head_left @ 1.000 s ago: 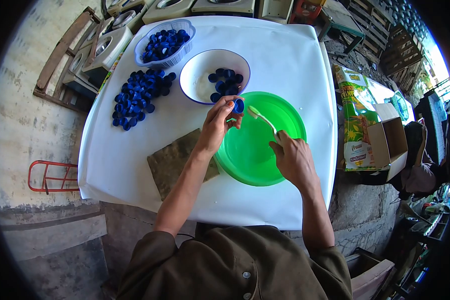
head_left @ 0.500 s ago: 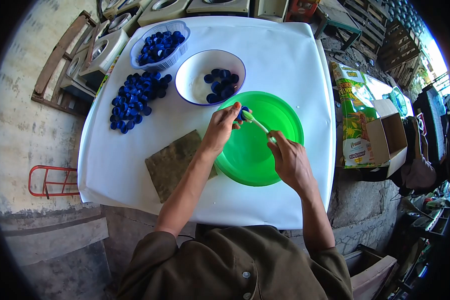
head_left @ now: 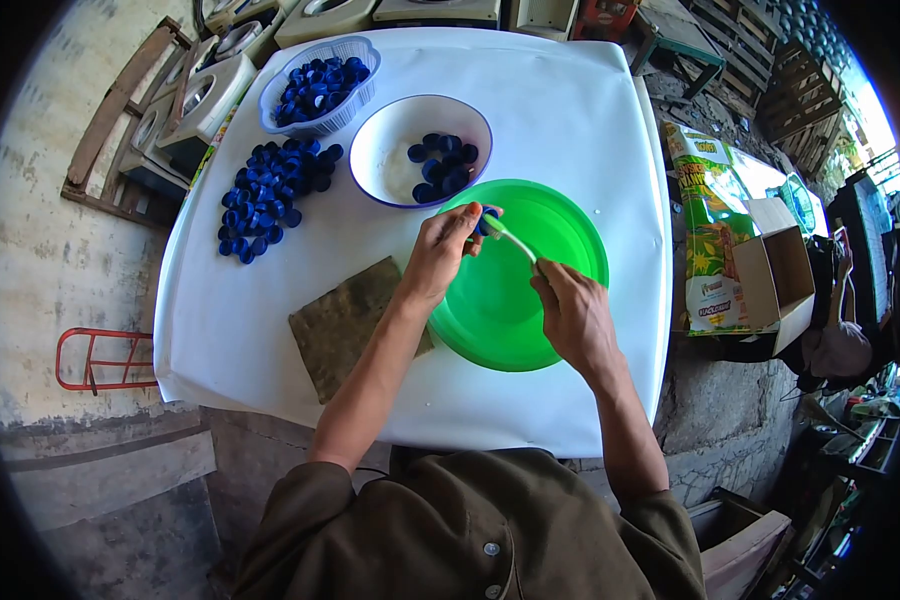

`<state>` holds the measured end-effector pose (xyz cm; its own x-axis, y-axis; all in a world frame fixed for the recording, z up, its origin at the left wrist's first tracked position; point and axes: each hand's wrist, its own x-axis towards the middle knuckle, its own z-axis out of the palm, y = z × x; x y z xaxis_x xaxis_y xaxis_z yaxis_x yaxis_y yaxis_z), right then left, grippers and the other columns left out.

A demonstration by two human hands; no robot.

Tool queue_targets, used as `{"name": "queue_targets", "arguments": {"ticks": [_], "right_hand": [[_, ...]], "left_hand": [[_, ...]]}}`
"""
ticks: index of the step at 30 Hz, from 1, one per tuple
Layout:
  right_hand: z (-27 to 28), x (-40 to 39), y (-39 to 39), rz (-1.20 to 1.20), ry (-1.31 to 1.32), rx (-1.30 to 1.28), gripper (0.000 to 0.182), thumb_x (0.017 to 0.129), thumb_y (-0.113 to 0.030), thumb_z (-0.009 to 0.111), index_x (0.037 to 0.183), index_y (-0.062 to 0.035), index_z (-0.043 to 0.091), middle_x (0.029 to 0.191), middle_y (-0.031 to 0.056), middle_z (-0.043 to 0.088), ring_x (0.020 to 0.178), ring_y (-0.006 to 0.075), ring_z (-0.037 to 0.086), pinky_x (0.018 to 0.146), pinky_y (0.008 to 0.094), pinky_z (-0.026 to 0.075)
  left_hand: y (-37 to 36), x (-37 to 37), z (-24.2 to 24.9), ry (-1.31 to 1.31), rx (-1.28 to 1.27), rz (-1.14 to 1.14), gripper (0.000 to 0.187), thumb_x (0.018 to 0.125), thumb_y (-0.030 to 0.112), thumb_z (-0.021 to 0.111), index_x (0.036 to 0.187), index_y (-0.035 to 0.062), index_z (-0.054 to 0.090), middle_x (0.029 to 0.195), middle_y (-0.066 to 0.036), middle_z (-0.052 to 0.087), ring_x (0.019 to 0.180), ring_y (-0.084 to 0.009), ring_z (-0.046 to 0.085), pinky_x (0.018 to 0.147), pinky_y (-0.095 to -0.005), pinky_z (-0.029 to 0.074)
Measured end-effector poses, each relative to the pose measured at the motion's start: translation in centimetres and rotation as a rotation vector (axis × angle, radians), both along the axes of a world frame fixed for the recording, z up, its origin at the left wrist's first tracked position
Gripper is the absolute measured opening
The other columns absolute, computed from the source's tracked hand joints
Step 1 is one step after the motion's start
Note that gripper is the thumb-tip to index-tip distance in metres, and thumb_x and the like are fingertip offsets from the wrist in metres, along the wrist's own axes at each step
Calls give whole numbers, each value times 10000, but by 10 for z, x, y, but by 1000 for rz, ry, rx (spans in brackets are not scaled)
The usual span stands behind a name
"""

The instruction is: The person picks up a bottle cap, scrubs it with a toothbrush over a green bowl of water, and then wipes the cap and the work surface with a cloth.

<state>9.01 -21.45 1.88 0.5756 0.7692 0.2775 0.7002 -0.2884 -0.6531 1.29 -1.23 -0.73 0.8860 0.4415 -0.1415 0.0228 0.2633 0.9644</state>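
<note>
Over the upper left rim of a green basin (head_left: 510, 340), my left hand (head_left: 442, 250) pinches a blue bottle cap (head_left: 485, 221). My right hand (head_left: 578, 312) is closed around the handle of a white and green toothbrush (head_left: 516, 241), its head against the cap. Just behind the basin stands a white bowl (head_left: 382, 140) with a blue rim, with several blue caps (head_left: 442, 166) inside. To its left, a loose pile of blue caps (head_left: 268, 196) lies on the white-covered table (head_left: 560, 110). A pale blue plastic basket (head_left: 335, 122) at the back holds many more.
Under my left forearm lies a flat, worn brown board (head_left: 345, 325). Right of the table are an open cardboard box (head_left: 775, 280) and a colourful printed package (head_left: 710, 240). A person (head_left: 838, 345) sits at far right. A red metal frame (head_left: 105, 360) leans by the left wall.
The toothbrush and my right hand have shifted very slightly to the left against the cap. My left hand keeps its hold, and the caps elsewhere stay put.
</note>
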Motion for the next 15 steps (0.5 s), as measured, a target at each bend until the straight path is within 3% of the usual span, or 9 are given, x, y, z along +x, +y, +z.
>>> {"name": "queue_targets", "arguments": {"ticks": [5, 15], "right_hand": [[4, 0, 1, -69, -35, 17, 105, 936, -76, 641, 999, 7, 635, 822, 189, 666, 738, 390, 656, 633, 482, 504], [8, -1, 0, -60, -16, -14, 102, 925, -56, 641, 998, 13, 630, 822, 193, 665, 761, 395, 656, 645, 489, 496]], "left_hand": [[-1, -2, 2, -25, -28, -30, 360, 1079, 293, 533, 1174, -18, 688, 982, -36, 671, 755, -70, 523, 714, -218, 458], [1, -3, 0, -149, -96, -56, 303, 1079, 212, 514, 1239, -8, 647, 1132, -85, 685, 884, -102, 610, 828, -259, 516]]}}
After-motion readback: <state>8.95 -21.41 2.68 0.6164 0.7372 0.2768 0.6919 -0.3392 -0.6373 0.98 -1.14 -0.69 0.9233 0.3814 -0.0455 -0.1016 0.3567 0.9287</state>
